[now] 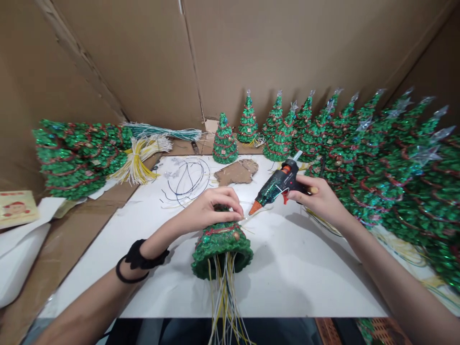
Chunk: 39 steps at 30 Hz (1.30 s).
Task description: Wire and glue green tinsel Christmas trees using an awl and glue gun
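My left hand (220, 206) is closed around the upper part of a small green Christmas tree (222, 242), which lies tilted with its hollow base toward me. A red garland and small ornaments run round the tree, and its tip is hidden by my fingers. Yellow, white and dark wires (226, 292) hang out of the base over the table's front edge. My right hand (318, 196) grips a black glue gun (275, 184). The gun's orange nozzle points down left, close to my left fingertips, and a clear glue stick sticks out of its back.
Many finished-looking trees (345, 148) with clear stars crowd the right side. One tree without a star (224, 139) stands behind a torn cardboard piece (237, 172). Loose wires (189, 177) lie on the white board (287, 278). Wire bundles (138, 160) and more trees (77, 155) are at left.
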Each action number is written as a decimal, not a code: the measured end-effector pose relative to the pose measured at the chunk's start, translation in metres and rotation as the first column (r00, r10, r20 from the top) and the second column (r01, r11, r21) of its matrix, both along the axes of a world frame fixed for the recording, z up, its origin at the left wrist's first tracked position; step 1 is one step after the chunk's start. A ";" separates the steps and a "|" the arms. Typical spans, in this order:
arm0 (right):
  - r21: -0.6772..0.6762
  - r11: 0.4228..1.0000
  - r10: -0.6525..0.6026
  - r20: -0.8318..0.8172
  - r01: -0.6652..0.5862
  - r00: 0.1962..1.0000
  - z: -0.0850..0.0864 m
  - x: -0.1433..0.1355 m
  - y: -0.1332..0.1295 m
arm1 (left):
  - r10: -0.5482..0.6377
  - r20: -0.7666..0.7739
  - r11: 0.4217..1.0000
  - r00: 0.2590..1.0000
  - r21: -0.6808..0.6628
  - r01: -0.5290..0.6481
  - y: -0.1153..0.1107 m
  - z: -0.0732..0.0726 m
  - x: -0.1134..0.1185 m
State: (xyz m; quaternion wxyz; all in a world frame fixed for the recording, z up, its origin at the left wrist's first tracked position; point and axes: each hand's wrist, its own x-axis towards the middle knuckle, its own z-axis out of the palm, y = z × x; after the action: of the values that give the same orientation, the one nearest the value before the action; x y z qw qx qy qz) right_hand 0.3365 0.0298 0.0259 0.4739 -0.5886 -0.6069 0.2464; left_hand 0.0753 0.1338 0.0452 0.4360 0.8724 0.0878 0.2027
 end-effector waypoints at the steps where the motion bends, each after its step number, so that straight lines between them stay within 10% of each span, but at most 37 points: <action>1: -0.002 1.000 0.002 0.010 -0.002 1.000 0.001 -0.001 0.000 | -0.004 0.005 0.999 1.000 0.040 0.004 -0.001 0.001 0.000; 9: -0.020 0.999 0.039 0.099 -0.037 0.994 0.006 -0.002 -0.001 | -0.022 -0.017 0.978 1.000 0.207 0.026 -0.009 0.005 0.005; 39: -0.030 0.998 0.054 0.147 -0.050 0.988 0.004 0.005 -0.001 | -0.006 -0.057 0.985 0.998 0.174 0.016 -0.012 0.004 0.005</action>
State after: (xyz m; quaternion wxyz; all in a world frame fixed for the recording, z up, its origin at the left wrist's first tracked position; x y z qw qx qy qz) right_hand 0.3415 0.0283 0.0303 0.4135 -0.5952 -0.6522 0.2223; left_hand 0.0804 0.1220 0.0495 0.3563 0.9131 0.0770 0.1828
